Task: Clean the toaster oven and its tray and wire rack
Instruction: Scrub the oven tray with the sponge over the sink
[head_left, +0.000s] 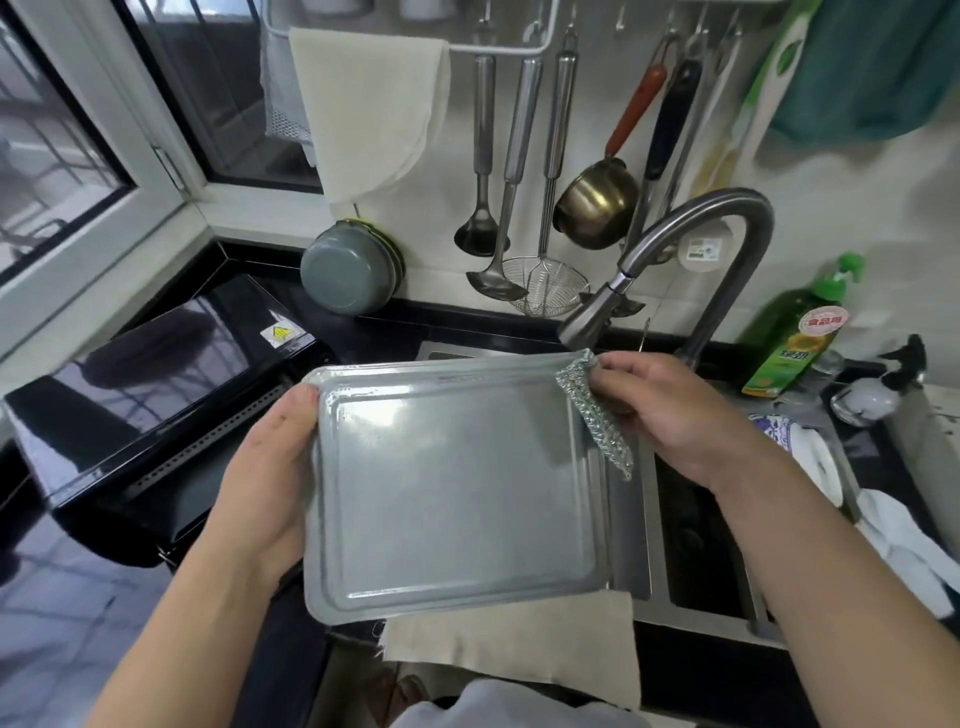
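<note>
One tray (462, 499), grey metal, rectangular with a raised rim, held up at the centre of view, over the sink's (696, 545) left edge and tilted toward the camera. One toaster oven (156, 384), glossy black, sitting on the dark tabletop (62, 613) at 9 o'clock from the tray. One chainmail scrubber (597, 415), silvery links, draped over the tray's right rim from the far right corner downward. No wire rack told apart anywhere.

Two hands. Left hand (270, 478) at 9 o'clock of the tray, gripping the left rim: thumb laid over the top near the far left corner, fingers hidden underneath, forearm rising from 7 o'clock. Right hand (670, 415) at 2 o'clock of the tray, curled fingers pinching the scrubber against the rim, knuckles up, forearm entering from 4 o'clock.

One faucet (675, 270), arched, spout pointing down just past the tray's far right corner at 1 o'clock. One green dish soap bottle (795, 338) at 3 o'clock beyond the right hand. One beige cloth (514, 649) lying over the sink's front edge at 6 o'clock, under the tray's near rim. One pale cloth (374, 109) hanging on the wall rail at 12 o'clock. Two ladles (480, 197) beside it, plus one wire skimmer (548, 283) and one brass saucepan (597, 208).
</note>
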